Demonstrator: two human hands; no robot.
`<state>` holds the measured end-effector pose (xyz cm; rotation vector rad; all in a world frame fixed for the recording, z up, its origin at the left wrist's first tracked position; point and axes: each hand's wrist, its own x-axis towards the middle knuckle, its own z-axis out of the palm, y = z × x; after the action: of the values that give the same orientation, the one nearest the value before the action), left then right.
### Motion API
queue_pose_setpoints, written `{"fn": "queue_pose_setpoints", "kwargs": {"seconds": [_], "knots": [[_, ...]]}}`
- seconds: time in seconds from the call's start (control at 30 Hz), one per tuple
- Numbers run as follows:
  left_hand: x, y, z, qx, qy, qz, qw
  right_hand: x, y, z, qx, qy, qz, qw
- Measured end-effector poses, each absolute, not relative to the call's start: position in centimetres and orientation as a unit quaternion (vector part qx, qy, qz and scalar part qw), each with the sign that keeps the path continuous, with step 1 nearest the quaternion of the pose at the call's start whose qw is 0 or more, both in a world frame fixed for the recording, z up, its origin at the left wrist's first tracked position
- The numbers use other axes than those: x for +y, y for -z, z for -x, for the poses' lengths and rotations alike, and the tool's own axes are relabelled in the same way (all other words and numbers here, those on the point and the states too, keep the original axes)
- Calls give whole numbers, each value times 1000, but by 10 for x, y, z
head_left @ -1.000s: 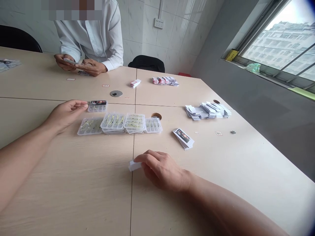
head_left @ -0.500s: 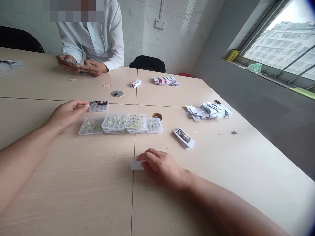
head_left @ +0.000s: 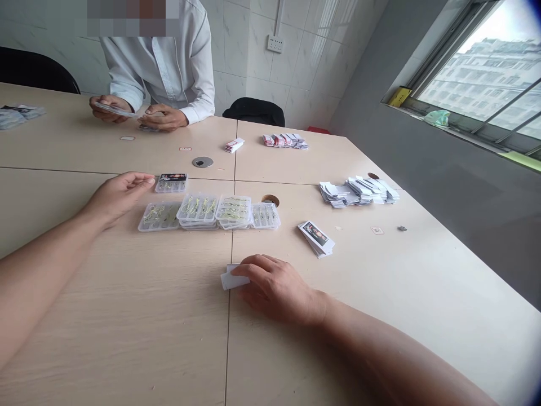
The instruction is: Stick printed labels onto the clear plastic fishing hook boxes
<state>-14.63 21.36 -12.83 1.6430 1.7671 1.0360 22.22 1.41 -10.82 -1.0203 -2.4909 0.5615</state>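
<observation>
My right hand [head_left: 276, 287] rests on the table with its fingers curled over a small white card [head_left: 231, 278], which sticks out to the left of my fingertips. My left hand [head_left: 118, 194] lies further away, fingers loosely bent and empty, its tips just short of a small clear box with a dark label [head_left: 171, 182]. A row of clear plastic boxes of yellow-green hooks [head_left: 209, 212] sits between my hands. A short stack of printed cards [head_left: 318, 237] lies to the right of the boxes.
A pile of white folded cards [head_left: 359, 190] lies at the right, red-and-white packets [head_left: 284, 139] further back. Across the table a person in a white shirt [head_left: 163, 56] handles cards with both hands. Round cable holes [head_left: 202, 162] mark the table [head_left: 127, 316]. A window fills the right wall.
The white card under my right fingers has shifted slightly and tilted. My left hand has stayed put. The person opposite has moved their hands apart.
</observation>
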Motion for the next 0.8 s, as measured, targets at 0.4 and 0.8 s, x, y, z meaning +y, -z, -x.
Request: {"fn": "queue_pose_setpoints", "kwargs": {"seconds": [0.4,0.8], "knots": [[203,112,136,622,-454,-552,320,16,106,-221,-881,-194,389,188],[137,92,146,539,-375,-672,342,16,121,-223,-908,-172,306,227]]}}
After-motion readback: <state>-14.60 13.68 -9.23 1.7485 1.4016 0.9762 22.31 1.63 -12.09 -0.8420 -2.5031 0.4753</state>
